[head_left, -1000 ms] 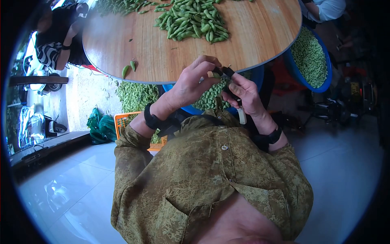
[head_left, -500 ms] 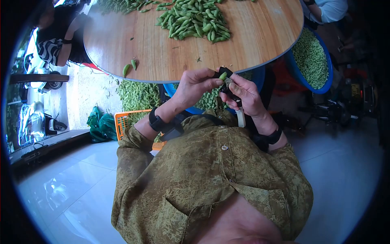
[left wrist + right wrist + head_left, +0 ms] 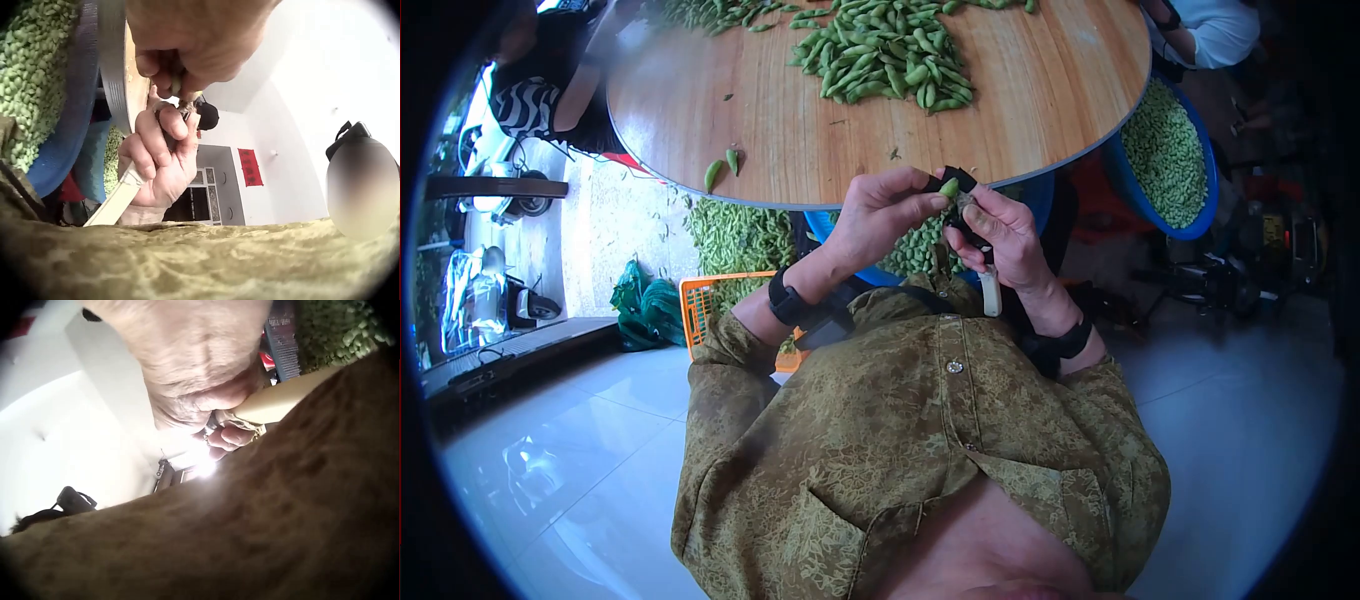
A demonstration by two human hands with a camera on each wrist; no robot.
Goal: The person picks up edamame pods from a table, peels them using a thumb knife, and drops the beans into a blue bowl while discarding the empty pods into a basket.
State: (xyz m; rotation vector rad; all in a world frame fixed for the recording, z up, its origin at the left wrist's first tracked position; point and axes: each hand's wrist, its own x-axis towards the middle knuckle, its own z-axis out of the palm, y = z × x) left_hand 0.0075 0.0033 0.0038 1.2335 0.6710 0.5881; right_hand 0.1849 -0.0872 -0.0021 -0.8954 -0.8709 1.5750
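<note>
Left hand (image 3: 870,217) has dropped, pinching a pod (image 3: 949,187), right hand (image 3: 1014,243) clamped on a white-handled tool (image 3: 991,295); looks like opening, needs steady pressure.

Tabletop: pale wood grain (image 3: 1050,110) curving away just ahead of the fingers (image 3: 992,226)!
Floor: glossy tiles (image 3: 590,430), spreading behind the fingers, shining on both sides.
Street side: daylight pouring in well left of the fingers, a scooter (image 3: 480,295) out there.
Wall: white (image 3: 287,194), beyond the fingers in the left-wrist view, carrying a red sign (image 3: 250,167).
Panes: framed glass (image 3: 211,187) behind them, window or door, hard to call.
Glare: blazing (image 3: 203,465) near the fingers, right-wrist view.
</note>
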